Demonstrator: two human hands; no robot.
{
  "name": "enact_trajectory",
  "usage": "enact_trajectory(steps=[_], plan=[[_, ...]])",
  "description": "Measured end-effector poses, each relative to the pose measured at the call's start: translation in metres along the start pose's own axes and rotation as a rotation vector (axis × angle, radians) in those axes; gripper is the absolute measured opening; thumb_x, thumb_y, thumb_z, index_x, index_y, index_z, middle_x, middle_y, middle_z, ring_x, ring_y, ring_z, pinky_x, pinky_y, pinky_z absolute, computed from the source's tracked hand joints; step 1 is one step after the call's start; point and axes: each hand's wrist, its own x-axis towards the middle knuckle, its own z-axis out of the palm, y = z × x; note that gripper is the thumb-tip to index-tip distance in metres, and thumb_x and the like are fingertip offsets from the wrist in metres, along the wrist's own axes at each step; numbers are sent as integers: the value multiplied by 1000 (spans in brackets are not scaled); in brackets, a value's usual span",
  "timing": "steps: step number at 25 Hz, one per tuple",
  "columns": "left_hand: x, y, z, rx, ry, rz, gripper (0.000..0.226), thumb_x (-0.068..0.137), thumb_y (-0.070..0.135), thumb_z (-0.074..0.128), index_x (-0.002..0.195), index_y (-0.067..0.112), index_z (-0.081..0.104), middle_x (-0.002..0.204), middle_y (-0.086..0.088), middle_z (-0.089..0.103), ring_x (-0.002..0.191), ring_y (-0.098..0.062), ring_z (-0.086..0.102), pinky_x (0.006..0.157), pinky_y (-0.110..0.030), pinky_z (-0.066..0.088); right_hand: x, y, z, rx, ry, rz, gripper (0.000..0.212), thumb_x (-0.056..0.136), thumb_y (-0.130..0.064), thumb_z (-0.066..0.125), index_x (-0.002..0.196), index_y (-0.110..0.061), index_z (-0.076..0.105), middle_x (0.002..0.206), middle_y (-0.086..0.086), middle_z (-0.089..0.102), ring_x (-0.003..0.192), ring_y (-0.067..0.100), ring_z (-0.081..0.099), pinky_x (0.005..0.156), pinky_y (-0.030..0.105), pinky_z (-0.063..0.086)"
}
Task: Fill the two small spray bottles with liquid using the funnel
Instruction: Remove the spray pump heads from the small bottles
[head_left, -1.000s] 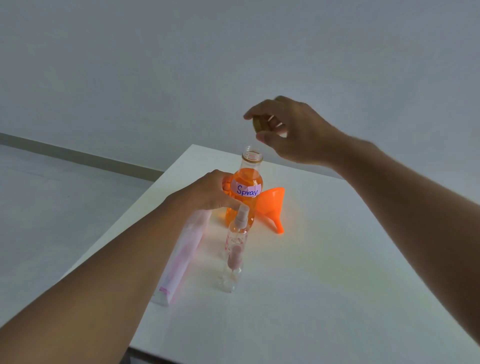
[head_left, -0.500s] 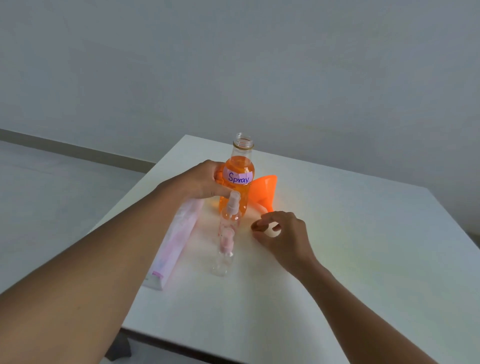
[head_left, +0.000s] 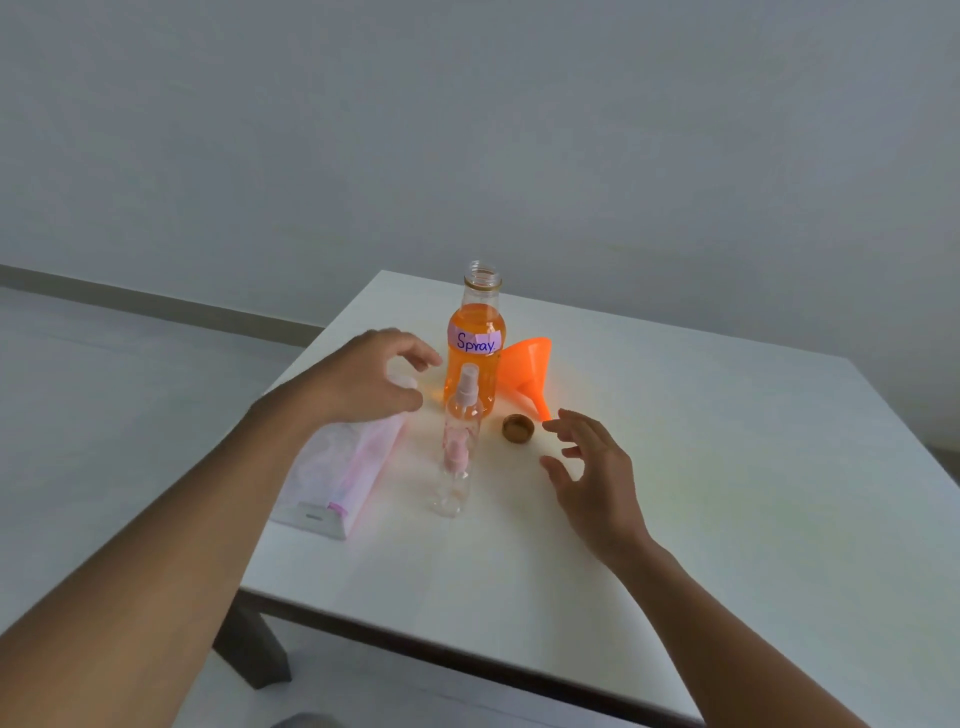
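An uncapped bottle of orange liquid (head_left: 475, 332), labelled "Spray", stands at the back of the white table (head_left: 727, 493). Its brown cap (head_left: 517, 429) lies on the table to its right. An orange funnel (head_left: 527, 371) lies on its side behind the cap. Two clear small spray bottles stand in a row in front of the big bottle: the rear one (head_left: 465, 402) and the front one (head_left: 453, 470), both with pink-white pump tops. My left hand (head_left: 366, 382) hovers open just left of the big bottle. My right hand (head_left: 592, 473) is open, just right of the cap.
A white and pink flat packet (head_left: 345, 467) lies on the table at the left, partly under my left hand. The table's near edge (head_left: 467, 660) runs across the lower part of the view, with grey floor to the left.
My right hand set the brown cap down on the table and drew back from it. My left hand let go of the big bottle and opened.
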Motion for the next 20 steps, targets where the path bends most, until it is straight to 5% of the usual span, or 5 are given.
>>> enact_trajectory(steps=[5, 8, 11, 15, 20], plan=[[-7, 18, 26, 209, -62, 22, 48, 56, 68, 70, 97, 44, 64, 94, 27, 60, 98, -9, 50, 88, -34, 34, -27, 6, -10, 6, -38, 33, 29, 97, -9, 66, 119, -28, 67, 130, -6, 64, 103, 6, 62, 80, -2, 43], [0, 23, 35, 233, 2, 40, 41, 67, 64, 75, 96, 37, 66, 102, 21, 68, 104, -12, 53, 94, -37, 33, -36, 8, -15, 2, -66, 28, 27, 99, -10, 62, 119, -28, 68, 127, -9, 67, 110, 6, 63, 91, 5, 46], [-3, 34, 22, -74, 101, 42, 45, 52, 54, 87, 86, 33, 67, 90, 18, 72, 97, -3, 62, 82, -30, 44, -39, 4, -23, 100, -63, 74, 28, 99, -9, 62, 112, -32, 71, 121, -12, 71, 109, 6, 66, 100, 25, 55], [-8, 77, 5, -181, 128, 217, 42, 56, 48, 87, 90, 31, 68, 85, 14, 73, 82, 1, 68, 63, -8, 45, -42, -9, -46, 336, 182, 24, 33, 94, 1, 66, 103, -29, 76, 101, -14, 78, 96, 8, 74, 88, 36, 62], [-22, 132, 43, -176, 25, 315, 47, 68, 59, 80, 109, 42, 67, 94, 15, 67, 80, -8, 68, 68, -19, 54, -36, -37, -98, 714, 305, 37, 18, 90, -38, 74, 108, -36, 76, 98, -4, 79, 87, 15, 74, 73, 28, 61]])
